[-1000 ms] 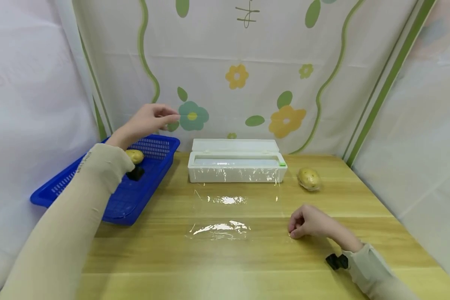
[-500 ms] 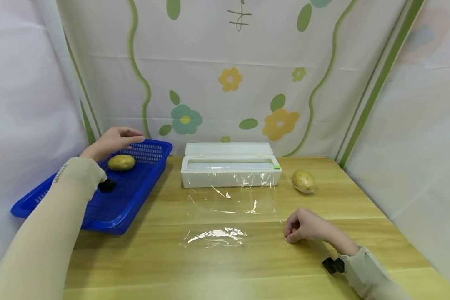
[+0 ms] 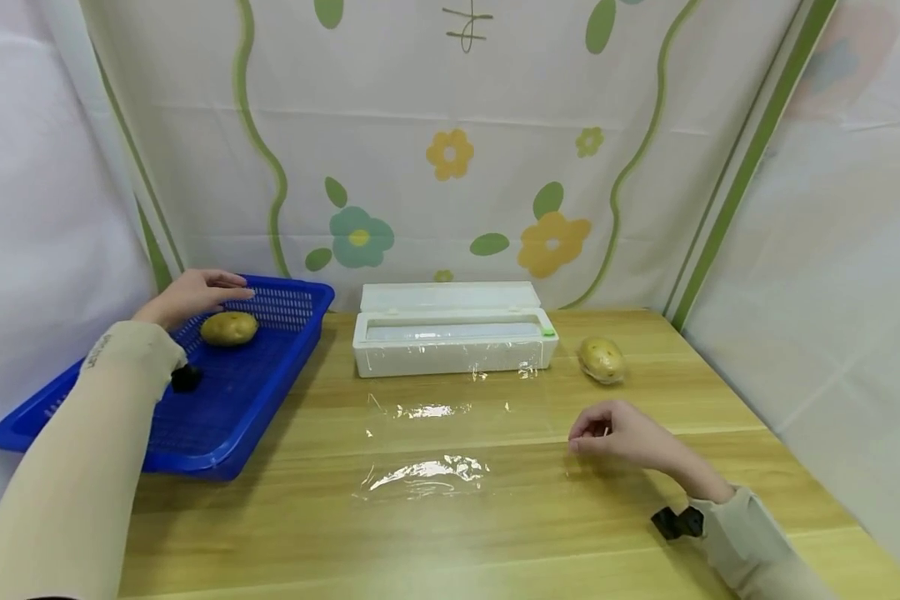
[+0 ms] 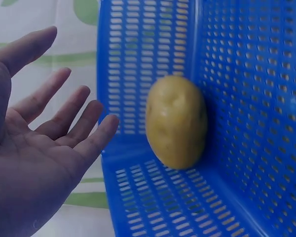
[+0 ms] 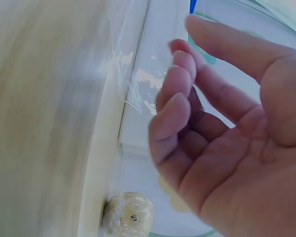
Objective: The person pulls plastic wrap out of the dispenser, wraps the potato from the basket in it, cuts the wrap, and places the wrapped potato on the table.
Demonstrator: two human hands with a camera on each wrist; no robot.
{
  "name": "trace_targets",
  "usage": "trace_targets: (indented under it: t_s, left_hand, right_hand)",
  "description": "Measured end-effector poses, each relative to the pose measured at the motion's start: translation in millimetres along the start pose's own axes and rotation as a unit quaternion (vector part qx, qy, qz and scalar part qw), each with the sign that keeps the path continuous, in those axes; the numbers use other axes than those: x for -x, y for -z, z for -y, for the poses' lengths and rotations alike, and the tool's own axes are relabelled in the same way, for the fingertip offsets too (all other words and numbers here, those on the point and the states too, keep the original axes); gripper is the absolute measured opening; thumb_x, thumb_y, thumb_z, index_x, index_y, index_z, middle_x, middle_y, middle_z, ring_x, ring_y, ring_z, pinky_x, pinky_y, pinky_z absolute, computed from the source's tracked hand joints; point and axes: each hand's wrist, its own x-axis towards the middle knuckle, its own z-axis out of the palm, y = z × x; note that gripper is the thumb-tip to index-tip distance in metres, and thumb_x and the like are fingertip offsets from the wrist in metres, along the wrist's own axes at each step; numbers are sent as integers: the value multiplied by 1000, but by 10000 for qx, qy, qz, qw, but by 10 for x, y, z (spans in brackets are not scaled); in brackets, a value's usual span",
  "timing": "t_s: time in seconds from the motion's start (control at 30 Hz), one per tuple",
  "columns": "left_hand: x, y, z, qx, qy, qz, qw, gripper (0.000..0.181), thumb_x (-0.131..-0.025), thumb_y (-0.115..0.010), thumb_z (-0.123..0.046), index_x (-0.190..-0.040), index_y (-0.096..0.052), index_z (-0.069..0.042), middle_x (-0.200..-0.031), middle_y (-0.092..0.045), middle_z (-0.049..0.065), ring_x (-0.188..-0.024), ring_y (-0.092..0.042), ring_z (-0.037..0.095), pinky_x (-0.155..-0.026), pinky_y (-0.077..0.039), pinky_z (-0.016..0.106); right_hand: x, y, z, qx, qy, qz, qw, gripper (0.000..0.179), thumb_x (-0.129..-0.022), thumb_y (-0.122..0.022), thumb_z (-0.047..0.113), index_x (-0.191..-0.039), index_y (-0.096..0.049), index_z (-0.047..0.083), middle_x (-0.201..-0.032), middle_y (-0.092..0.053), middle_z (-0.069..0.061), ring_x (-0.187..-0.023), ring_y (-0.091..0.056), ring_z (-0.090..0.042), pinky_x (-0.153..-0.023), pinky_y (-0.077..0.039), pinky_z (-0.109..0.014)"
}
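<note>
My left hand (image 3: 195,298) is over the far left part of the blue plastic basket (image 3: 221,408), its fingers spread and relaxed with nothing in them. Just under it, a bare potato (image 3: 228,329) lies on the basket floor; the left wrist view shows a gap between this potato (image 4: 176,123) and the fingers. A sheet of clear cling film (image 3: 427,473) stretches over the table from a white dispenser box (image 3: 450,358). Beside the film's right edge, my right hand (image 3: 626,435) hovers with fingers loosely bent. In the right wrist view, thumb and forefinger stand apart, holding nothing.
A film-wrapped potato (image 3: 602,360) sits on the wooden table (image 3: 330,542) to the right of the box. The box's lid (image 3: 450,297) is raised at the back, against the patterned curtain (image 3: 390,150). White curtains also close off both sides.
My left hand has come down and leftward from in front of the curtain to over the potato in the basket. My right hand has risen slightly off the film's corner. The head view has shifted.
</note>
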Motion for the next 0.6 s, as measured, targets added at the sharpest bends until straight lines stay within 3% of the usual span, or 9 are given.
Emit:
trace_targets:
  t_s: [0.13,0.3,0.43,0.6]
  left_hand:
    - [-22,12,103,-141,174,47,9997,74,-98,-59,-44,-143,-39,10,-143,-39,33,-126,-42,45,-90,-47,47]
    - [-52,3,218,-284,312,161,9990,73,-98,-60,-40,-143,-37,13,-142,-36,38,-128,-36,50,-95,-43,54]
    - [-87,-8,277,-325,323,135,9989,72,-98,-61,-38,-143,-37,13,-141,-34,40,-129,-33,53,-98,-39,58]
    - [-96,-26,374,-321,245,338,9986,74,-96,-65,-35,-146,-33,10,-144,-29,41,-131,-28,55,-102,-32,64]
  right_hand:
    - [-41,73,-37,-368,-109,-509,9980,11,-88,-76,17,-96,-74,9,-85,-68,-1,-73,-60,-17,-60,-51,-29]
    - [-227,259,-94,-959,-615,-1178,9865,30,-89,-76,22,-111,-70,3,-102,-67,-12,-92,-63,-26,-75,-54,-32]
    - [-449,412,-133,-910,-814,-1598,9796,43,-89,-76,31,-121,-66,5,-111,-66,-13,-99,-60,-27,-78,-53,-34]
    - [-689,479,-231,-684,-1021,-1867,9747,53,-89,-74,36,-133,-60,10,-128,-61,-9,-116,-54,-26,-90,-48,-34]
